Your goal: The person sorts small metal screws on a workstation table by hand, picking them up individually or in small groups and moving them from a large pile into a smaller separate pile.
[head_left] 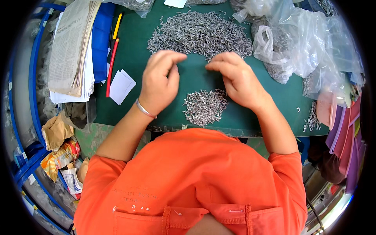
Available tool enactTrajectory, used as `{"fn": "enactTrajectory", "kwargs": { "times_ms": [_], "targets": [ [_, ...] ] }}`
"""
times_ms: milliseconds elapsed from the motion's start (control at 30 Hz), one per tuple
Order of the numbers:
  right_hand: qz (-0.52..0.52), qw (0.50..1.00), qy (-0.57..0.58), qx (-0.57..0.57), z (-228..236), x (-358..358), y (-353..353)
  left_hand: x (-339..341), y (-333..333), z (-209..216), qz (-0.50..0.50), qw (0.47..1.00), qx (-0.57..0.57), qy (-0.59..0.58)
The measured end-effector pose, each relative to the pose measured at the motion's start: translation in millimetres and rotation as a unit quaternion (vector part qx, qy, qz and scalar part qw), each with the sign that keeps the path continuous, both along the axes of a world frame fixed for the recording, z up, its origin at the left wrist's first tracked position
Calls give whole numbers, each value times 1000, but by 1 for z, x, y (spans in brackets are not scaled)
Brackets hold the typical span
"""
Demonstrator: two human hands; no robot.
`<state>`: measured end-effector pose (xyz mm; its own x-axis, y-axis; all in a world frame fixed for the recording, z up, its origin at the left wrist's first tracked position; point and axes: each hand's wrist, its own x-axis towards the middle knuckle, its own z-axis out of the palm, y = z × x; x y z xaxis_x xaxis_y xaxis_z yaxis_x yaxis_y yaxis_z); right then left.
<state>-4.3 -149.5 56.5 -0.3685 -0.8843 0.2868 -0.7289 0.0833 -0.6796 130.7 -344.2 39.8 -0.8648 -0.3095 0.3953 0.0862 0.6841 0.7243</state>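
Note:
A large heap of small grey metal parts (199, 33) lies on the green tabletop. A smaller pile of similar parts (204, 107) sits nearer to me. Between the two, my left hand (160, 76) hovers at the near left edge of the large heap. Its fingers bend to the right, thumb apart from them, and I see nothing in it. Opposite it, my right hand (237, 76) points its bent fingers left, close to the heap's near right edge. No part shows in that hand either; its palm side is hidden.
Clear plastic bags (301, 43) crowd the right side. At left, newspapers (68, 43) rest by a blue bin (102, 35), with a red pen (112, 68), a yellow pen (117, 26) and white paper slips (122, 87) beside it. Rubber bands (312, 119) lie near the right edge.

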Motion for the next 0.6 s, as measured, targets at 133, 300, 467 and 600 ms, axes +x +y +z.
{"fn": "enactTrajectory", "kwargs": {
  "times_ms": [133,300,467,600],
  "targets": [
    [3,998,57,4,-8,-7,-12,-7,-16,-1,45,994,-99,-16],
    [33,999,-21,29,-10,-7,2,4,-7,-3,-75,994,-40,-76],
    [-75,996,20,50,-13,-11,21,2,-13,-6,52,995,-74,-38],
    [10,999,3,50,-12,7,22,7,-33,-14,111,968,-202,-97]
  ]
}}
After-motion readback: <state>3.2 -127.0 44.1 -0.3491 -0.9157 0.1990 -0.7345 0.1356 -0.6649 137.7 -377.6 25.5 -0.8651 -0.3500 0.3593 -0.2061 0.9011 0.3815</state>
